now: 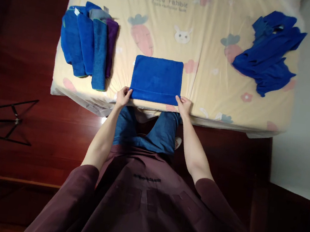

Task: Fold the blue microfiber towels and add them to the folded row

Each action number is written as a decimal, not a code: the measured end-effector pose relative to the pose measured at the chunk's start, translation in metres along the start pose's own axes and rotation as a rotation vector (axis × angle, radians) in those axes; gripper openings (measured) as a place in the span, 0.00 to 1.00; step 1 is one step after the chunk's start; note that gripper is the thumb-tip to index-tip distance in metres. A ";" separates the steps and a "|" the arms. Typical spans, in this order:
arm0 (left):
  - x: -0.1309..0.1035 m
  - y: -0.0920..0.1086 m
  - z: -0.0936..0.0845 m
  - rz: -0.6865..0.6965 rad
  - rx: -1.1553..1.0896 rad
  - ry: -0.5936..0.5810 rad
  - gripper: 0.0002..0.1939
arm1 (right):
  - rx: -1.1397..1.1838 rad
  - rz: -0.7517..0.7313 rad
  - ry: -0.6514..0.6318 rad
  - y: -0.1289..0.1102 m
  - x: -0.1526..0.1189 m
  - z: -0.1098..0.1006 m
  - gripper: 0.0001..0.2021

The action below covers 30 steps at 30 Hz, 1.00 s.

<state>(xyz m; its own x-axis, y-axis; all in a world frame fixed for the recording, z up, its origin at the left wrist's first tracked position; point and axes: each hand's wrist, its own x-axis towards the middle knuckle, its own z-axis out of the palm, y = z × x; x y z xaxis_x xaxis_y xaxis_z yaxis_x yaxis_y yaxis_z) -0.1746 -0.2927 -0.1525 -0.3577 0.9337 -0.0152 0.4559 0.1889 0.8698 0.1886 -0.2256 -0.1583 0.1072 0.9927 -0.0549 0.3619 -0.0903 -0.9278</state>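
Observation:
A blue towel [157,75] lies flat on the bed in front of me, folded into a rectangle. Its near edge is turned over in a narrow strip. My left hand [123,96] pinches the near left corner between thumb and fingers. At the near right corner, my right hand [184,106] grips the cloth the same way. Both hands rest close to the bed's front edge.
The bed [166,47] has a yellow sheet with carrots and rabbits. Several rolled towels [87,42], blue, grey and purple, lie together on its left. Crumpled blue cloths [270,56] are heaped at the right. A black tripod [10,120] stands on the floor at left.

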 end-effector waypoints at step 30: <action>0.005 0.009 0.013 0.018 0.137 0.060 0.09 | -0.215 0.076 0.181 -0.010 0.009 0.015 0.17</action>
<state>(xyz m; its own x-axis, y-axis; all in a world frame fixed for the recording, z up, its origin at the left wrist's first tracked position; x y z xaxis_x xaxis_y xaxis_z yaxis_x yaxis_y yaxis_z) -0.1616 -0.2826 -0.1508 -0.3947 0.9182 0.0334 0.5682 0.2153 0.7942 0.1720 -0.2149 -0.1546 0.2979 0.9539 -0.0371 0.5321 -0.1982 -0.8231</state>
